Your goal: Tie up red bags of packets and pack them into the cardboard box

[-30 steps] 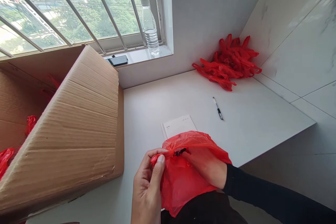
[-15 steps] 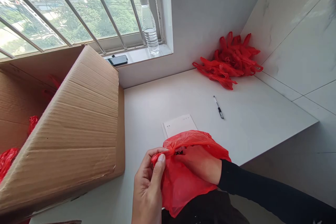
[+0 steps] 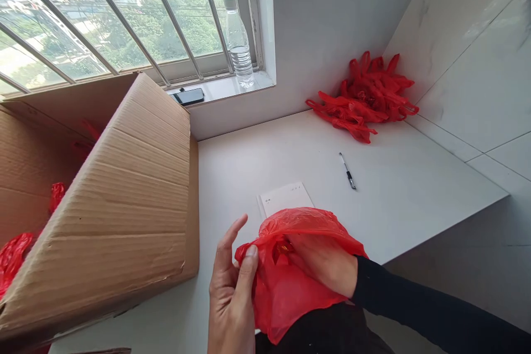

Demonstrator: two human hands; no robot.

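Note:
A thin red plastic bag hangs with its mouth open at the table's near edge. My left hand pinches the left rim of the bag between thumb and fingers, its index finger raised off the plastic. Inside the bag's mouth is my right hand, reaching in from the right, palm and fingers partly veiled by red film. By its fingertips shows a small shiny red and gold thing, too hidden to name. Behind the bag lies a white notepad with a little handwriting.
A large open cardboard box holding red plastic bags stands at the left. A black pen lies on the white table. Red bags are heaped in the far corner. On the sill are a water bottle and a phone.
My left index finger has lifted away from the bag's rim while the thumb stays on it. A shiny red and gold bit now shows by my right fingertips. The view has shifted slightly.

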